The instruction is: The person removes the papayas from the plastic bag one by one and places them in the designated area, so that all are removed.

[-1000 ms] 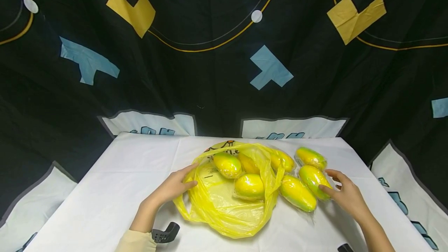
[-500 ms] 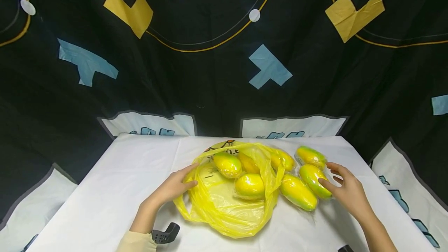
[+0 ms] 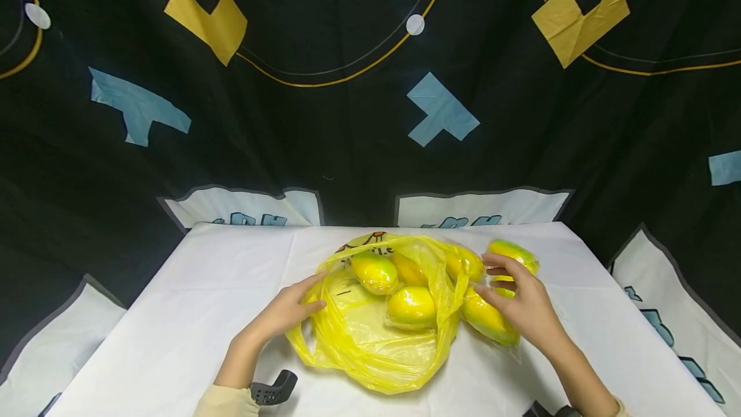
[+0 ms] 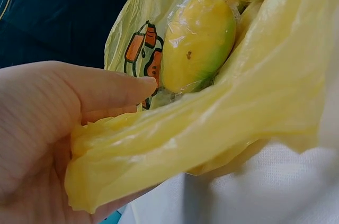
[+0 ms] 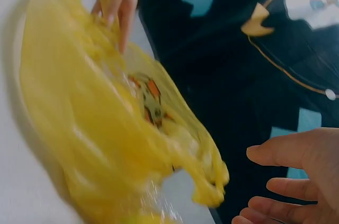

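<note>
A yellow plastic bag (image 3: 393, 365) lies on its side with its mouth toward me. My left hand (image 3: 285, 307) holds its left rim between thumb and fingers, as the left wrist view confirms. Inside sit several plastic-wrapped mangoes (image 3: 411, 307), yellow with green patches. Outside, by the bag's right edge, lie a wrapped mango (image 3: 491, 319), a greener one (image 3: 515, 252) farther back, and one between them partly hidden by my right hand (image 3: 527, 304). That hand hovers over them, fingers spread. In the right wrist view nothing is between its fingers.
The white-covered table (image 3: 191, 320) ends at a dark cloth backdrop (image 3: 347, 147) with yellow and blue patches. A black wrist-mounted piece (image 3: 274, 388) sits beside the left wrist. The bag's looped handle (image 3: 454, 295) stands at its right side.
My right hand has moved left from the right side of the mangoes to above them, close to the bag's right edge. The left hand and bag have stayed put.
</note>
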`<state>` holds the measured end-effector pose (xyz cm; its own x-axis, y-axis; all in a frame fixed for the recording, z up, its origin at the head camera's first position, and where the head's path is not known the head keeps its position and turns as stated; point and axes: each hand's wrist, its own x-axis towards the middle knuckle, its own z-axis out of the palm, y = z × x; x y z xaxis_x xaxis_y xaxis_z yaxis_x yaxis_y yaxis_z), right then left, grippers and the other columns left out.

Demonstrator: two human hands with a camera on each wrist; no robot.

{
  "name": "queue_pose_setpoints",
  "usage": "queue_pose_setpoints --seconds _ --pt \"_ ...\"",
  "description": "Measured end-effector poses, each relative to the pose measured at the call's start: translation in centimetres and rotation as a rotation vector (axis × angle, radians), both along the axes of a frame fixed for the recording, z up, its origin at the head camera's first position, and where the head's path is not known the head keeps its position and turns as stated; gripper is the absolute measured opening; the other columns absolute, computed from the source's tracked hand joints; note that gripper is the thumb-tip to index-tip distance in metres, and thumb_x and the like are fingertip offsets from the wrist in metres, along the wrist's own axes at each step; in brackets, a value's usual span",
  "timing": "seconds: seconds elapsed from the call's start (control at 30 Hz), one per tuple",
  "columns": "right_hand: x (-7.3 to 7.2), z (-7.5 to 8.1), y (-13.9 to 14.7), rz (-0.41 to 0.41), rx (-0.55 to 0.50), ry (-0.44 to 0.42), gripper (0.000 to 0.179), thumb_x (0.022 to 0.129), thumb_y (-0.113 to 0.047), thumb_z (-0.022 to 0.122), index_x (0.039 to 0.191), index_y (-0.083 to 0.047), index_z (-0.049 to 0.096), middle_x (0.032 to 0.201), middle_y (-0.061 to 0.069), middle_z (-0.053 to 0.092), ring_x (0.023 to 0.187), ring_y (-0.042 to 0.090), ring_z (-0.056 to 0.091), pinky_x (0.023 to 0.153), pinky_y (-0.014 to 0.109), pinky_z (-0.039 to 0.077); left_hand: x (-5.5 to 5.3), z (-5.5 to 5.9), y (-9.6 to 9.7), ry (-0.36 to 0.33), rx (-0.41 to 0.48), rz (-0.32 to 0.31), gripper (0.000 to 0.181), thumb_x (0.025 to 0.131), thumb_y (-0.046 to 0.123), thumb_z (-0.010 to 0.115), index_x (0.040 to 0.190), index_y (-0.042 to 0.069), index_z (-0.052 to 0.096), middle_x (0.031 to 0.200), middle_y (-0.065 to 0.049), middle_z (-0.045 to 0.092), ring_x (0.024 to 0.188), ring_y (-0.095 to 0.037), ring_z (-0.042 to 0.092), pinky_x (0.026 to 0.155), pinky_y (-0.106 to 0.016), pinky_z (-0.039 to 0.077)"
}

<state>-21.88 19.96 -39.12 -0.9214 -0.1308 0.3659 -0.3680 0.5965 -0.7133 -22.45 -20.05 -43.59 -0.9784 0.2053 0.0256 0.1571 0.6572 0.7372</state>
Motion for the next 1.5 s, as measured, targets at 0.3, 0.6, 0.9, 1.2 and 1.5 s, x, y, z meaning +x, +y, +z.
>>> queue_pose_setpoints --seconds 0.3,0.6,0.9,1.2,1.5 --pt "-0.9 -0.3 -4.7 0.105 -0.057 -0.046 0.049 0.082 -0.011 0.078 0.126 -0.006 0.058 0.12 0.009 0.062 0.105 0.025 0.06 0.088 0.039 0.054 -0.1 -0.1 -0.2 -0.004 0.003 0.005 0.056 0.094 0.012 0.061 0.147 0.007 0.041 0.147 -0.016 0.042 0.136 -0.038 0.035 0.11 -0.056 0.028" --pt "-1.9 -0.7 -9.1 0.194 -0.064 -0.1 0.057 0.079 -0.012 0.081 0.13 -0.009 0.056 0.126 0.007 0.059 0.11 0.028 0.06 0.091 0.041 0.053 -0.1 -0.2 -0.2 0.01 0.001 -0.009 0.055 0.095 0.01 0.06 0.146 0.007 0.042 0.147 -0.016 0.042 0.136 -0.038 0.035 0.11 -0.056 0.027" --pt "-3.1 -1.3 -12.1 0.213 0.037 -0.121 0.064 0.077 -0.023 0.083 0.132 -0.013 0.054 0.13 0.008 0.056 0.115 0.028 0.056 0.091 0.045 0.052 -0.1 -0.1 -0.2 0.014 -0.003 -0.014 0.055 0.094 0.011 0.06 0.146 0.007 0.042 0.147 -0.016 0.042 0.136 -0.037 0.035 0.111 -0.055 0.027" --pt "-4.5 -2.3 -13.8 0.22 0.138 -0.128 0.071 0.077 -0.029 0.083 0.137 -0.011 0.051 0.137 0.005 0.052 0.124 0.024 0.049 0.1 0.042 0.046 -0.2 -0.2 -0.3 0.009 -0.006 -0.012 0.055 0.094 0.012 0.06 0.146 0.007 0.042 0.147 -0.016 0.043 0.136 -0.037 0.035 0.111 -0.055 0.028" --pt "-5.8 -3.4 -14.7 0.18 0.223 -0.092 0.071 0.075 -0.03 0.084 0.135 -0.009 0.053 0.136 0.009 0.053 0.124 0.028 0.049 0.104 0.045 0.042 -0.2 -0.2 -0.2 0.016 -0.004 -0.01 0.055 0.094 0.011 0.06 0.146 0.008 0.042 0.146 -0.017 0.043 0.136 -0.038 0.036 0.11 -0.056 0.028"
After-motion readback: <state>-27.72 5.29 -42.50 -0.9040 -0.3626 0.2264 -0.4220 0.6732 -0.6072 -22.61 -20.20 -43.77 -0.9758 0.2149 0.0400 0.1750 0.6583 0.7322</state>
